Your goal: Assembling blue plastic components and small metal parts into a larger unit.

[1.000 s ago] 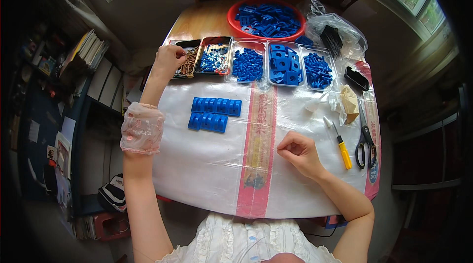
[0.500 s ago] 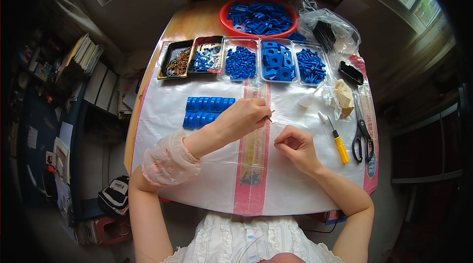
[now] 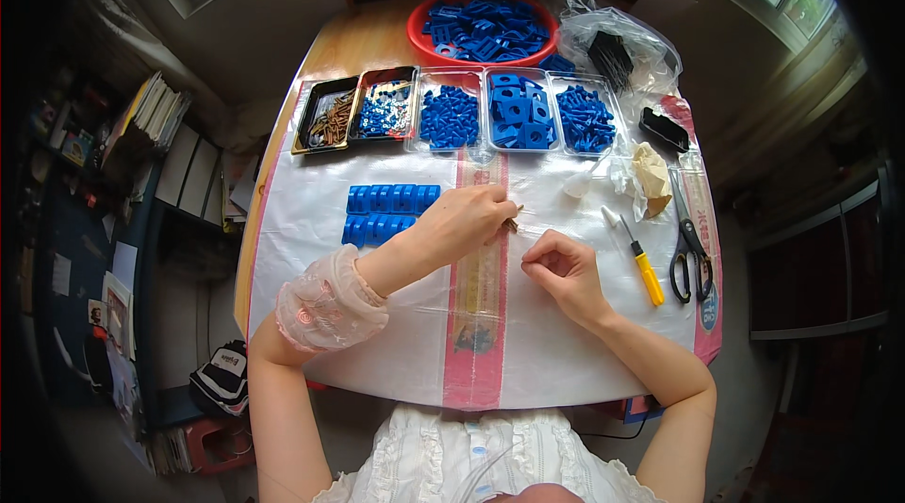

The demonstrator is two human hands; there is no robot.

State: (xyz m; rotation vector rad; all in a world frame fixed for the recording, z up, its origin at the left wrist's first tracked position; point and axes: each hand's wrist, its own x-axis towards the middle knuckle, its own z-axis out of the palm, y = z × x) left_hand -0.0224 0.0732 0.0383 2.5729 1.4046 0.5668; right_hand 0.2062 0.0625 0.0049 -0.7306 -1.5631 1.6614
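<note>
My left hand [image 3: 483,214] reaches over the middle of the table, its fingers closed. Small brass-coloured screws [image 3: 512,223] show at its fingertips; whether some also lie on the cloth I cannot tell. To the right, my right hand [image 3: 566,269] is curled with thumb and forefinger together; anything in it is too small or hidden to make out. Beside my left wrist stand two rows of blue plastic blocks [image 3: 382,199], partly covered by my forearm. The cloth-like white sheet [image 3: 377,366] with a pink stripe lies under both hands.
Behind stand trays of brass screws [image 3: 330,118], small metal pieces [image 3: 385,115], small blue parts [image 3: 450,116], blue blocks [image 3: 520,112] and more blue parts [image 3: 586,118]. A red basin [image 3: 415,39] is farther back. At right lie a yellow-handled screwdriver [image 3: 649,277] and black scissors [image 3: 693,267].
More brass screws show at my left fingertips than before. Both hands keep nearly the same pose, and the whole view has shifted slightly.
</note>
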